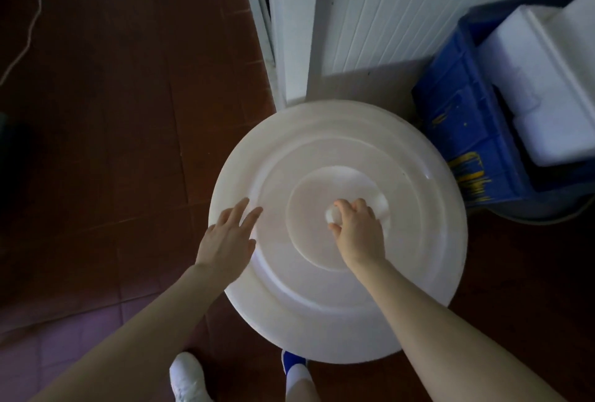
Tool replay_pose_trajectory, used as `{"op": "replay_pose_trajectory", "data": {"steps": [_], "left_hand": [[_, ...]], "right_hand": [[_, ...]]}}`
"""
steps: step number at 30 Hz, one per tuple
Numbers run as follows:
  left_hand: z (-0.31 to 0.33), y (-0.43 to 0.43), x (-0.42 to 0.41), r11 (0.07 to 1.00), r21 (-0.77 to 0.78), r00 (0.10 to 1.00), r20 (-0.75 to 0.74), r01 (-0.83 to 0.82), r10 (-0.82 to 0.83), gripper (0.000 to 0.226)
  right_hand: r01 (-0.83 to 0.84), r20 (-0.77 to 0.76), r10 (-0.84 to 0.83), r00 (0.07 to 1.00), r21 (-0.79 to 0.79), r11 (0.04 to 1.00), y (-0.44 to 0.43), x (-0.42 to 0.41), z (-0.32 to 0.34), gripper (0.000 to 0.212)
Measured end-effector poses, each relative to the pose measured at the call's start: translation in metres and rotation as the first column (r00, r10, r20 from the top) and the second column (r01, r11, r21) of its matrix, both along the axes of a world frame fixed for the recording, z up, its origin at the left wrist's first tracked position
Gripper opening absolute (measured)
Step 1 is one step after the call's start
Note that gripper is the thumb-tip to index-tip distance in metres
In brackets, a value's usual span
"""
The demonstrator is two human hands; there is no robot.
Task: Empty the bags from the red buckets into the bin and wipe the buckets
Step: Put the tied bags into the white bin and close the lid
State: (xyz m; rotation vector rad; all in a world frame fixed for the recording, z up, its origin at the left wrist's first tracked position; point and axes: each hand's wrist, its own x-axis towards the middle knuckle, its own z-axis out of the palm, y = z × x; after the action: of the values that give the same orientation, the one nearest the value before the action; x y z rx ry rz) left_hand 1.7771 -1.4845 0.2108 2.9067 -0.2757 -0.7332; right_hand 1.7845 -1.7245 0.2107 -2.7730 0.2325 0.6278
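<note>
Your two bare forearms reach in from the bottom edge, over your white shoes [186,376] on the red-brown tiled floor [112,111]. Your right hand [357,234] has its grip clamped on the knob [333,215] at the middle of the round white bin lid [322,298], fingers and thumb curled round it. Your left hand [225,237] has its grip apart: the fingers are straight and spread, lying over the lid's left rim, though you cannot tell whether they touch it or hover just above. The lid lies directly in front of your feet and hides almost all of what it covers. Its far edge is near a white panelled wall [402,15]. Just beside its right rim is a blue plastic crate [457,105] with yellow markings, holding white foam boxes [531,79]. A pale cord [32,21] trails across the floor, well apart at the far left.
</note>
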Motion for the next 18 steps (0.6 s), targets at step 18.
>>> {"op": "replay_pose_trajectory", "data": {"steps": [18], "left_hand": [[0.070,0.108,-0.033,0.928,-0.124,0.933,0.029,-0.352,0.358,0.032]], "right_hand": [[-0.592,0.076,0.602,0.795,-0.119,0.797,0.084,0.030,0.085,0.041]]}}
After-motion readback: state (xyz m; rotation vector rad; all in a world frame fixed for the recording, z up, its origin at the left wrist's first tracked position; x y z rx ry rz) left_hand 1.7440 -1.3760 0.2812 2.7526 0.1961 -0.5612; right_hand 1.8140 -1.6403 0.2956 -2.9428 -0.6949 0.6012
